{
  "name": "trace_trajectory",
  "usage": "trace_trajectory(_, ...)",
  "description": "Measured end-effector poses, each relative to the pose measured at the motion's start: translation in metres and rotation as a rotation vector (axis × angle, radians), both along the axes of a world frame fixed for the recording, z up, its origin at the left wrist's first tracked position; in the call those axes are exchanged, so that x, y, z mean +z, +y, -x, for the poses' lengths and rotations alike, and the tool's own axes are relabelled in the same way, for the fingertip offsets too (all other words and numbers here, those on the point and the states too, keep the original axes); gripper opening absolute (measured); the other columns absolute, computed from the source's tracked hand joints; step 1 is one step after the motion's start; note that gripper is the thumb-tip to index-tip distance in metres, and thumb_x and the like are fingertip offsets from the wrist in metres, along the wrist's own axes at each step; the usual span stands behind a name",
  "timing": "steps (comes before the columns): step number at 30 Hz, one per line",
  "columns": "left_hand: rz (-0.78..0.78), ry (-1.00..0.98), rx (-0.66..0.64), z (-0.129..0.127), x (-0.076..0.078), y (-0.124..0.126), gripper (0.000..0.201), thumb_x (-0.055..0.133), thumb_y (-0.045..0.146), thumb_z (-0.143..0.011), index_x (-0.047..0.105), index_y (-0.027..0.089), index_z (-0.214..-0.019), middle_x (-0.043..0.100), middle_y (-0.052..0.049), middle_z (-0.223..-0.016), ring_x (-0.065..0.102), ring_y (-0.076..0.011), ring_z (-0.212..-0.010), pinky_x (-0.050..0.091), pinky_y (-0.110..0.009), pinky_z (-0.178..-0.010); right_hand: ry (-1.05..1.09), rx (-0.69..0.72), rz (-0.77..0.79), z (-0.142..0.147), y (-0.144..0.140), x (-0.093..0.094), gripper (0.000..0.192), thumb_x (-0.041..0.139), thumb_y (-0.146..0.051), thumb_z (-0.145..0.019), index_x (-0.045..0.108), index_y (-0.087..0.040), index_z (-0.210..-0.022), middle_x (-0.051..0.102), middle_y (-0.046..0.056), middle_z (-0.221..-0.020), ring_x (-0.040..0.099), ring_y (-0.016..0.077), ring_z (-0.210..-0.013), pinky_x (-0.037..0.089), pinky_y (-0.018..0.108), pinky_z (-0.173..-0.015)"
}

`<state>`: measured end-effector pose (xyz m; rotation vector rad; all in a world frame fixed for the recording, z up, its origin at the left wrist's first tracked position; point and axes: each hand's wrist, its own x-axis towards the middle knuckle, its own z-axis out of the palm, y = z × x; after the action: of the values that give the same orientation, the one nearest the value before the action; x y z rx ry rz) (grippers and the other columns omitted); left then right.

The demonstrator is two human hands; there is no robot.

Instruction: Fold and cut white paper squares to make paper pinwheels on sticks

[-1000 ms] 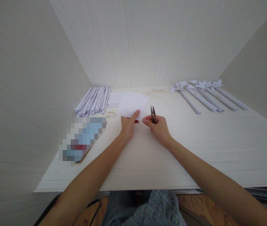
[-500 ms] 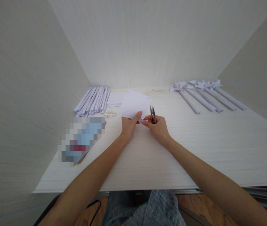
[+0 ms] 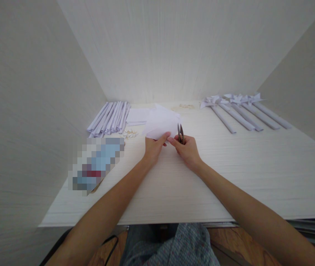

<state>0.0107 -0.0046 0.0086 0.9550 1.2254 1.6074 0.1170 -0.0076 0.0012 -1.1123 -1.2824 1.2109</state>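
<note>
A white sheet of paper point(image 3: 163, 121) is pinched at its near edge by my left hand point(image 3: 154, 147), thumb on top. My right hand point(image 3: 186, 147) is closed around small dark thread snips point(image 3: 180, 133), whose two blades point away from me and stand slightly apart. The right thumb and fingertips also meet the paper's near edge, close to the left thumb. Part of the sheet's near edge is hidden by the fingers. A stack of white paper squares point(image 3: 136, 116) lies just left of the held sheet.
Rolled paper sticks point(image 3: 110, 118) lie in a pile at the back left, with small whitish pieces point(image 3: 130, 134) beside them. A blurred flat object point(image 3: 99, 162) lies at the left. Several paper pinwheels point(image 3: 237, 111) lie at the back right. Walls point(image 3: 163, 51) enclose the table point(image 3: 229, 177).
The paper has shifted slightly to the right and turned a little. My right fingertips have moved in along its near edge, against the left thumb. The snips stay in my right hand.
</note>
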Motion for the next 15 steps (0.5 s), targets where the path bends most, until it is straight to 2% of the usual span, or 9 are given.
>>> trace_trajectory(9,0.022,-0.09,-0.062,0.002,-0.0014,-0.0008,0.027,0.072,0.029,-0.051,0.062,0.015,-0.072,0.064,-0.002,-0.073,0.054,-0.009,-0.058,0.038,-0.018,-0.044,0.05,0.014,0.021,0.0003,0.0013,-0.0005,0.034,0.068,-0.042,-0.058,0.045,-0.018,-0.053,0.031,-0.009,-0.044,0.024,0.0046,-0.042,0.016,0.023,-0.041)
trace_trajectory(15,0.039,-0.1,-0.052,0.002,-0.0016,-0.0008,0.031,0.073,0.03,-0.05,0.063,0.015,-0.076,0.065,-0.003,-0.076,0.055,-0.0098,-0.06,0.039,-0.018,-0.045,0.05,0.033,0.013,-0.0011,0.0017,-0.0022,0.032,0.068,-0.041,-0.059,0.047,-0.018,-0.055,0.032,-0.008,-0.045,0.024,0.0047,-0.042,0.016,0.023,-0.04)
